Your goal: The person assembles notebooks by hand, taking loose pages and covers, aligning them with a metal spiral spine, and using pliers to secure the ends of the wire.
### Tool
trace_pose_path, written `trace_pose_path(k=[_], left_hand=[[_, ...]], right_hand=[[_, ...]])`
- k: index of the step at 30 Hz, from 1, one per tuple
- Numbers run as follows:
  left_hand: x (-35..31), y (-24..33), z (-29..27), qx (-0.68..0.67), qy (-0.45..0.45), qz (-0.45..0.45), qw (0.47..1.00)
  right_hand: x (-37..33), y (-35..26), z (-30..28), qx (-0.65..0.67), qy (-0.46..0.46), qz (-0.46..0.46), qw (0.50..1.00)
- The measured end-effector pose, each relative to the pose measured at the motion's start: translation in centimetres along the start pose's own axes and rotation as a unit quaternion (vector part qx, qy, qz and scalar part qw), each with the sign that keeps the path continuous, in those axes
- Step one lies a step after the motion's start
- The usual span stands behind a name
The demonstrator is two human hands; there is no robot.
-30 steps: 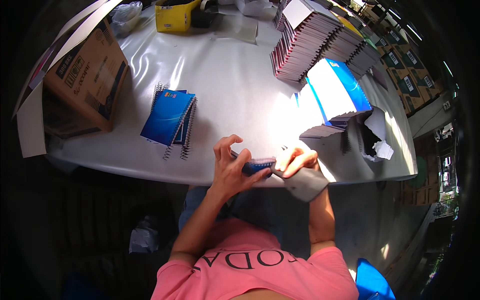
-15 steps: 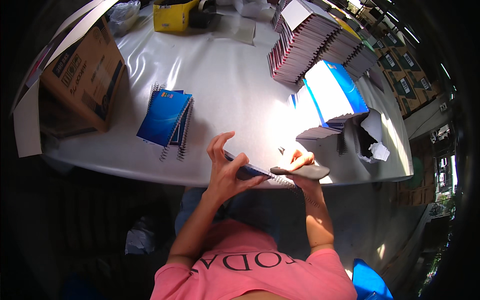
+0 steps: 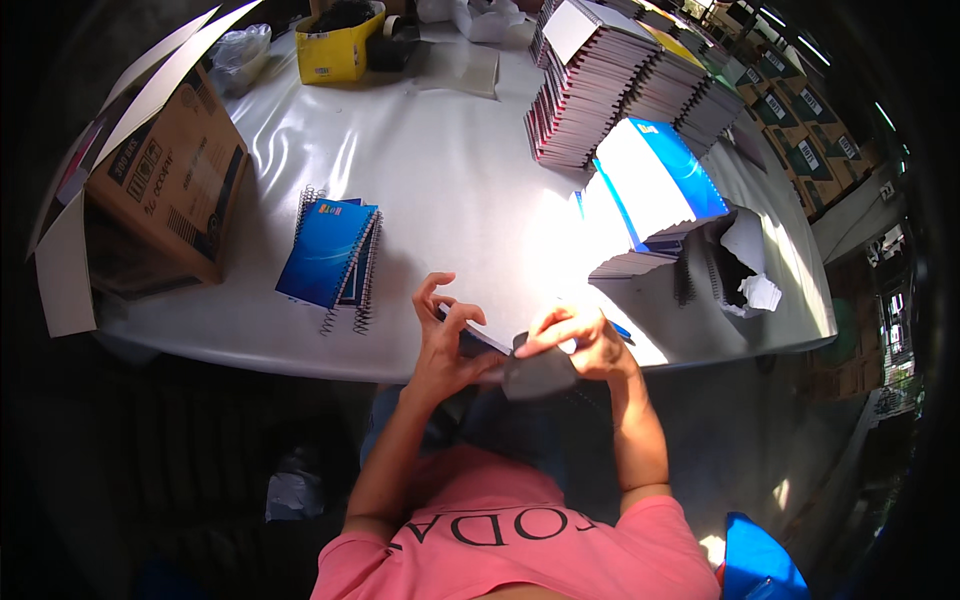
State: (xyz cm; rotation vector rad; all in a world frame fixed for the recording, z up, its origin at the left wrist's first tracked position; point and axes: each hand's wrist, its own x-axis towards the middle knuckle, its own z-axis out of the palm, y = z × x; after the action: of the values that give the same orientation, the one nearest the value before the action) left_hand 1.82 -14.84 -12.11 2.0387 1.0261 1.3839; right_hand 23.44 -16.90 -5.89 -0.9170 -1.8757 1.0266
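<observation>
Near the table's front edge, my left hand grips a thin notebook held on edge, its thumb below and some fingers raised. Closed around a flat dark grey piece with a rounded end, my right hand meets the notebook's right end. The piece's exact kind cannot be made out, and it hides part of the notebook. A thin blue strip shows just beyond the right hand. Left of my hands lies a small pile of blue spiral notebooks, wire coils sticking out.
An open cardboard box stands at the left. At the right are a blue-covered notebook stack, tall red-edged notebook stacks and torn paper wrapping. A yellow bin sits at the back of the silvery table.
My right hand has turned and shifted left with the dark grey piece, which now hangs downward across the notebook's end. My left hand keeps its hold. The whole view has shifted slightly.
</observation>
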Motion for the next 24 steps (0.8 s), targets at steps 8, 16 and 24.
trace_pose_path(k=[8,16,24], left_hand=[[0.3,-0.6,-0.1,-0.092,0.025,-0.048,0.994],[0.0,-2.0,1.0,-0.208,0.009,-0.134,0.969],[0.2,-3.4,1.2,-0.198,-0.009,-0.083,0.977]], right_hand=[[1.4,0.4,0.3,-0.116,0.023,0.043,0.992],[2.1,1.5,0.1,-0.071,0.051,0.099,0.991],[3.5,0.7,2.1,-0.006,0.051,-0.019,0.998]])
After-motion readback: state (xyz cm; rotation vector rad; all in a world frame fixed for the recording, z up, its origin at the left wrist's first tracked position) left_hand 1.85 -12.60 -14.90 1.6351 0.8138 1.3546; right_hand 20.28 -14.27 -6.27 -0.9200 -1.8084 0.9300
